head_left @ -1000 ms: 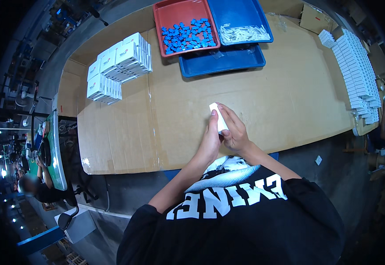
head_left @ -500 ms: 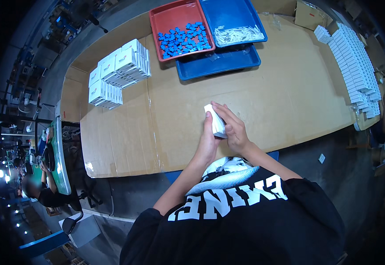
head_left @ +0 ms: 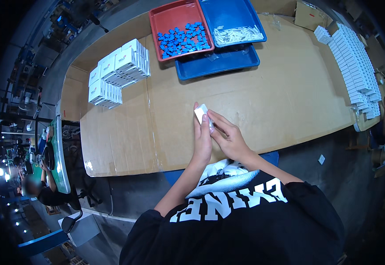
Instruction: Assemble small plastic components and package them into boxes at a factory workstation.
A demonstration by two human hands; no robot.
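A small white box [head_left: 201,112] is held between my two hands above the near middle of the cardboard-covered table. My left hand [head_left: 202,138] grips it from the left, with the thumb lying across its near face. On the other side, my right hand [head_left: 229,137] has its fingers bent against the box's right edge. My fingers cover much of the box, so its lower part is hidden.
Ahead stand a red tray [head_left: 168,18] of small blue parts, a blue tray [head_left: 227,14] of thin white pieces and a lower blue tray [head_left: 219,66]. White boxes are stacked at left [head_left: 119,66] and far right [head_left: 353,66]. A co-worker [head_left: 46,192] sits at left.
The white box has moved slightly left and been turned, so its end now faces up. My left thumb has shifted onto its face, and my right fingers have bent in from lying flat along it.
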